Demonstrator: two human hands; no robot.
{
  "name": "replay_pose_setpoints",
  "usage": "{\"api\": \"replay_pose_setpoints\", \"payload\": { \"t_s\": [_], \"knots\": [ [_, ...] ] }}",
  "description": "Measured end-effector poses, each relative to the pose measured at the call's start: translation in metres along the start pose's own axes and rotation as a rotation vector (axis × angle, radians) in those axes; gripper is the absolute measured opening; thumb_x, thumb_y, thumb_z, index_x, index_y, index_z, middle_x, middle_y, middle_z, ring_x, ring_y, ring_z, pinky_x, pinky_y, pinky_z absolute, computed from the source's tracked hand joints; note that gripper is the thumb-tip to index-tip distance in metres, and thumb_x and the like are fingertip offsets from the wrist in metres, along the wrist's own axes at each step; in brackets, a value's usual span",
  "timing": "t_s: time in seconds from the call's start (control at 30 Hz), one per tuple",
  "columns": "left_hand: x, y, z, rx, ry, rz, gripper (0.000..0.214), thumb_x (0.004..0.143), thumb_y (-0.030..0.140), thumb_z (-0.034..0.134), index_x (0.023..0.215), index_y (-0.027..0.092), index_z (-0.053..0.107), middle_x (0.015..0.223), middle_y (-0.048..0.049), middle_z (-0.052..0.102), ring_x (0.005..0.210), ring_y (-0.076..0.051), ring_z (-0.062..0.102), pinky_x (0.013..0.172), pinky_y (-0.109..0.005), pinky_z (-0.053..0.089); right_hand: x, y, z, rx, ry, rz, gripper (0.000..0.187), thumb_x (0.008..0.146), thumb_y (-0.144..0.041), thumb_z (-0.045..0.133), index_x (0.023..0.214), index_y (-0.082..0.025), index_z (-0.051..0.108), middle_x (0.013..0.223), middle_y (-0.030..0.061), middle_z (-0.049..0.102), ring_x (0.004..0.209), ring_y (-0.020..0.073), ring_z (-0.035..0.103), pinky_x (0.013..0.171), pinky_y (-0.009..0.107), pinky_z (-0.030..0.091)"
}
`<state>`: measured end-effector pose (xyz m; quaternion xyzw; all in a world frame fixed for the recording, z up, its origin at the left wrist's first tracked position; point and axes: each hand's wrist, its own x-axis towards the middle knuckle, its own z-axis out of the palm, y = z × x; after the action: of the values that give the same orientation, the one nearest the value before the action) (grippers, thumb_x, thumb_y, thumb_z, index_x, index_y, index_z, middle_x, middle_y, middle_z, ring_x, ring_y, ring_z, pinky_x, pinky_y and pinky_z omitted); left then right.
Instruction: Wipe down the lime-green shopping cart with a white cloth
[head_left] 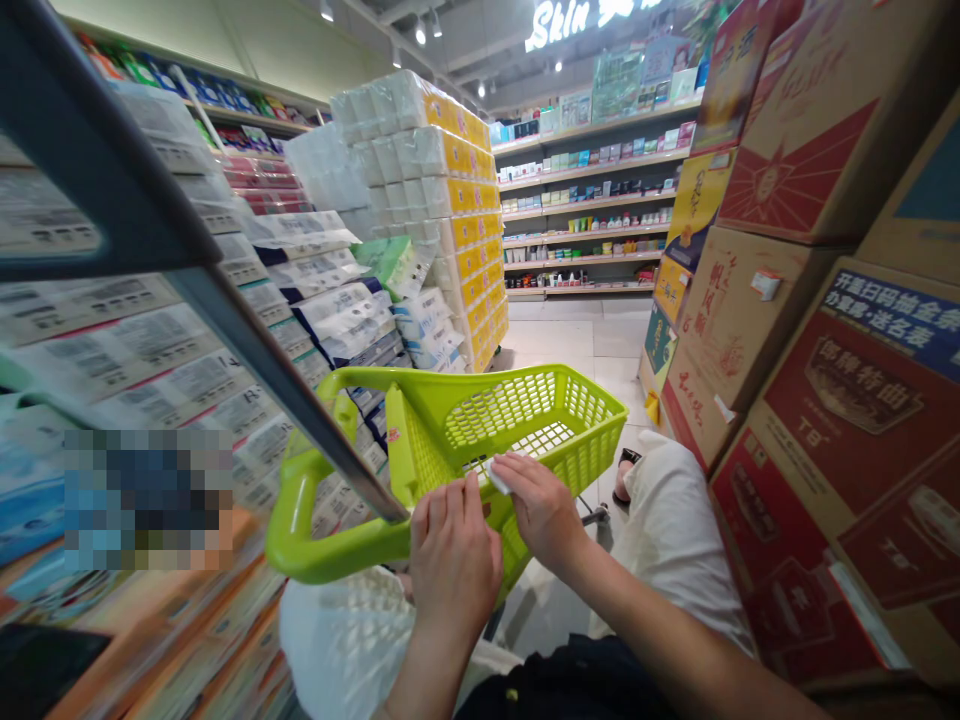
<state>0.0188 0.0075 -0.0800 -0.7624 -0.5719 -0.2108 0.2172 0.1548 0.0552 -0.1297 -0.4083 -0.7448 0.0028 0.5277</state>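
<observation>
R hand on wht item, L hand beside, over cart

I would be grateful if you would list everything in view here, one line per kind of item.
lime-green shopping cart: one, lime green, centre, below the hands
small white item: one, white, over the cart
toilet-paper packs: many, white and yellow, stacked behind the cart
packaged goods: many, mostly white, on the left shelves
cardboard cartons: many, brown and red, stacked right
wall shelves: one bank, pale, far back, holding small products
illuminated sign: one, white letters, top
left hand: one, lower centre, beside the right hand
right hand: one, fingers on the small white item
</observation>
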Motion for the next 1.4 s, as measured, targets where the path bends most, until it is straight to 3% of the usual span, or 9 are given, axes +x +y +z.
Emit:
{"api": "replay_pose_setpoints", "payload": {
  "t_s": [0.13,0.33,0.57,0.77,1.0,1.27,1.4],
  "knots": [
    [-0.001,0.000,0.000,0.000,-0.004,0.003,0.050,0.078,0.013,0.051,0.128,0.010,0.057,0.111,-0.0132,0.065,0.110,-0.029,0.053,0.104,-0.045,0.033,-0.001,-0.005,-0.001,0.054,-0.026,-0.060,0.042,0.095,-0.010,0.040,0.129,-0.022,0.063,0.125,0.0086,0.069,0.120,0.0201,0.063,0.107,0.042,0.050],
    [-0.001,0.000,0.000,-0.011,0.004,0.000,0.051,0.079,0.015,0.052,0.130,0.012,0.057,0.111,-0.0128,0.065,0.110,-0.029,0.053,0.104,-0.046,0.033,-0.008,0.027,-0.008,-0.081,0.050,0.042,0.046,0.092,-0.007,0.041,0.127,-0.023,0.065,0.122,0.0094,0.070,0.120,0.0225,0.063,0.107,0.046,0.050],
    [0.000,0.001,-0.001,-0.008,0.008,-0.003,0.049,0.079,0.013,0.052,0.127,0.010,0.059,0.110,-0.0129,0.065,0.110,-0.029,0.054,0.104,-0.044,0.033,-0.009,0.015,-0.006,-0.013,-0.009,-0.034,0.047,0.092,-0.006,0.041,0.130,-0.022,0.062,0.127,0.0090,0.068,0.124,0.0209,0.060,0.108,0.043,0.049],
    [-0.001,0.001,-0.001,0.000,0.012,-0.005,0.051,0.079,0.014,0.051,0.130,0.013,0.057,0.109,-0.0122,0.065,0.109,-0.029,0.054,0.104,-0.045,0.033,-0.012,0.035,-0.011,-0.072,0.073,0.073,0.044,0.093,-0.008,0.041,0.126,-0.024,0.066,0.121,0.0088,0.071,0.121,0.0227,0.063,0.107,0.046,0.050],
    [0.000,0.001,-0.004,0.016,0.011,0.003,0.048,0.080,0.013,0.050,0.127,0.011,0.058,0.108,-0.0123,0.066,0.109,-0.028,0.054,0.104,-0.044,0.032,-0.014,0.015,-0.006,0.022,-0.002,-0.012,0.046,0.094,-0.008,0.041,0.131,-0.024,0.061,0.128,0.0075,0.068,0.124,0.0206,0.060,0.110,0.044,0.048],
    [0.000,0.003,-0.006,0.037,0.011,0.007,0.045,0.081,0.014,0.050,0.125,0.010,0.059,0.108,-0.0118,0.065,0.108,-0.028,0.053,0.103,-0.043,0.033,-0.020,0.053,-0.018,-0.097,0.091,0.105,0.045,0.091,-0.007,0.040,0.124,-0.022,0.067,0.123,0.0097,0.070,0.121,0.0241,0.062,0.106,0.047,0.051],
    [0.001,0.004,-0.007,0.035,0.012,0.007,0.045,0.082,0.014,0.049,0.125,0.009,0.060,0.107,-0.0118,0.065,0.108,-0.028,0.053,0.104,-0.042,0.032,-0.018,0.032,-0.013,-0.052,0.076,0.100,0.045,0.091,-0.007,0.041,0.124,-0.023,0.067,0.122,0.0087,0.070,0.121,0.0229,0.062,0.107,0.045,0.050]
  ]
}}
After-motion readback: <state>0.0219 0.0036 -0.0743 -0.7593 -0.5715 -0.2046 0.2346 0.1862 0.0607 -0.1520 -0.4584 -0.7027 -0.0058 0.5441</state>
